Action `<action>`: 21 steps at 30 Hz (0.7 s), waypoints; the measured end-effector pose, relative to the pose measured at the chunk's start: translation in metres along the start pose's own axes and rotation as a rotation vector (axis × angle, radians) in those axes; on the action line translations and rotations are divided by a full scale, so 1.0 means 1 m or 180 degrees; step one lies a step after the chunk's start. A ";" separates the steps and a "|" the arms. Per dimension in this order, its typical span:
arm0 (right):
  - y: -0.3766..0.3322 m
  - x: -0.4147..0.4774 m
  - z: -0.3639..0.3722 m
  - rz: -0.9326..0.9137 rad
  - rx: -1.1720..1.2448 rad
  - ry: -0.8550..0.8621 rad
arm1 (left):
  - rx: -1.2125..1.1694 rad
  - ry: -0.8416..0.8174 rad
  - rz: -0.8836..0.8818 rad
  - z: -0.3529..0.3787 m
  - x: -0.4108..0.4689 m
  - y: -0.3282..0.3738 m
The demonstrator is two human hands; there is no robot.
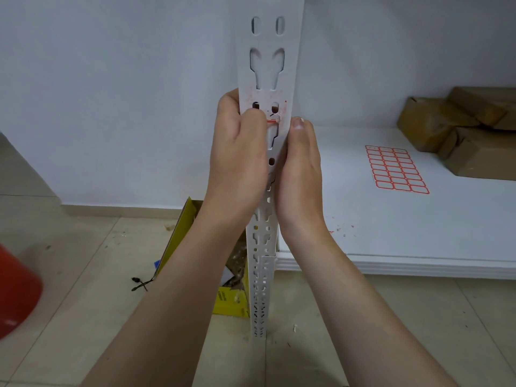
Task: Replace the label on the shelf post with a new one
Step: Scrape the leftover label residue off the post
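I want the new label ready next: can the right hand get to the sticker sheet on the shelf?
Probably yes. The right hand holds the right edge of the post, and the sticker sheet lies flat on the shelf to its right, with bare shelf between them.

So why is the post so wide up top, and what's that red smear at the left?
Head view: the wide-angle lens, close to the post, stretches its near part; the red thing at lower left is out of focus, too blurred to name; light is soft and even, without glare.
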State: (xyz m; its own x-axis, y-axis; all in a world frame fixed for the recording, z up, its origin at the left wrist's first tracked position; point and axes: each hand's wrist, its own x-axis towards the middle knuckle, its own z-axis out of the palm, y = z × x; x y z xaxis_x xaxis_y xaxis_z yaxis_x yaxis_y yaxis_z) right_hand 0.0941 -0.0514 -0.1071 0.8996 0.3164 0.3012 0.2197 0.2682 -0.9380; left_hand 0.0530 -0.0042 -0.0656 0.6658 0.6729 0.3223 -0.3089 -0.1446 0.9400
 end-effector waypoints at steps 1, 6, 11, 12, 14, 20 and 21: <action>0.000 0.000 0.000 -0.0016 -0.0010 0.0013 | 0.0003 -0.0014 0.0001 0.000 0.000 0.000; 0.001 0.000 0.000 -0.0036 0.0018 0.0015 | 0.0021 -0.0088 0.0030 -0.001 -0.001 -0.001; 0.001 -0.001 0.000 -0.0068 0.0054 0.0027 | 0.0019 -0.0177 0.0097 -0.002 0.000 -0.002; 0.001 -0.001 0.000 -0.0075 0.0048 0.0036 | 0.0030 -0.0180 0.0113 -0.002 0.000 -0.002; 0.001 -0.001 0.000 -0.0064 0.0042 0.0042 | 0.0064 -0.0177 0.0148 -0.002 0.001 -0.003; 0.000 0.000 0.000 -0.0038 0.0018 0.0044 | 0.0136 -0.0150 0.0250 -0.001 0.002 -0.006; 0.000 0.000 0.000 -0.0020 0.0000 0.0054 | 0.0149 -0.0148 0.0265 -0.001 0.002 -0.007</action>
State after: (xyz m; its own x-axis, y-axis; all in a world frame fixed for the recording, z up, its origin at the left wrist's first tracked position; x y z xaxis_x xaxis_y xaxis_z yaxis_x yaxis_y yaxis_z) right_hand 0.0938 -0.0520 -0.1069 0.9044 0.2991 0.3042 0.2255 0.2702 -0.9360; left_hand 0.0562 -0.0011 -0.0716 0.6704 0.6229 0.4033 -0.3331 -0.2330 0.9136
